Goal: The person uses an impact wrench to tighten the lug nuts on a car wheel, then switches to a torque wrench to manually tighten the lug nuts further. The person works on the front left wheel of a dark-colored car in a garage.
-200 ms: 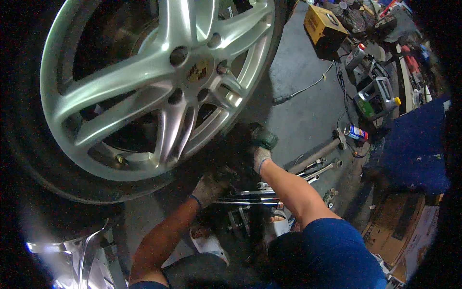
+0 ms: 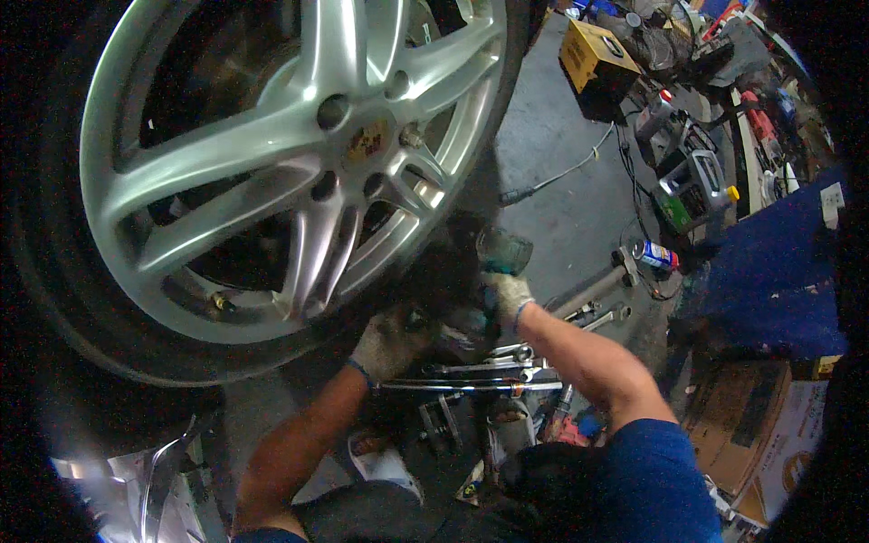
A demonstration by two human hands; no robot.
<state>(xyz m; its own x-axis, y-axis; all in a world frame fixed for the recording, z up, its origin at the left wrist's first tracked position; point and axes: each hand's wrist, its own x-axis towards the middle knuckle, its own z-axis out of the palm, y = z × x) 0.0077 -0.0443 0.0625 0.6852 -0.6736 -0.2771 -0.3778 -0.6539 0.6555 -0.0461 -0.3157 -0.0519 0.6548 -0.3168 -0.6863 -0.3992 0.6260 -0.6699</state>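
A large silver alloy wheel (image 2: 217, 163) with its dark tyre (image 2: 118, 357) fills the upper left. My right hand (image 2: 509, 291), in a pale work glove, is closed around the grip of a dark and teal cordless impact wrench (image 2: 503, 252). The wrench's body lies in shadow below the wheel's lower right edge. My left hand (image 2: 385, 348), also gloved, is closed near the front of the wrench. What its fingers hold is dark and blurred. A lug bolt (image 2: 411, 136) sits in one of the wheel's holes; the other visible holes show none.
Beneath my hands lie several wrenches (image 2: 489, 365) and a long chrome bar (image 2: 453, 387). A hammer (image 2: 593, 285), a spray can (image 2: 655, 255) and grey oil jugs (image 2: 697, 185) are to the right. Further off stand a yellow box (image 2: 597, 59) and cardboard (image 2: 733, 425).
My right hand has drawn slightly right with the impact wrench, whose body now shows more. My left hand has shifted slightly left. The whole view has also moved a little.
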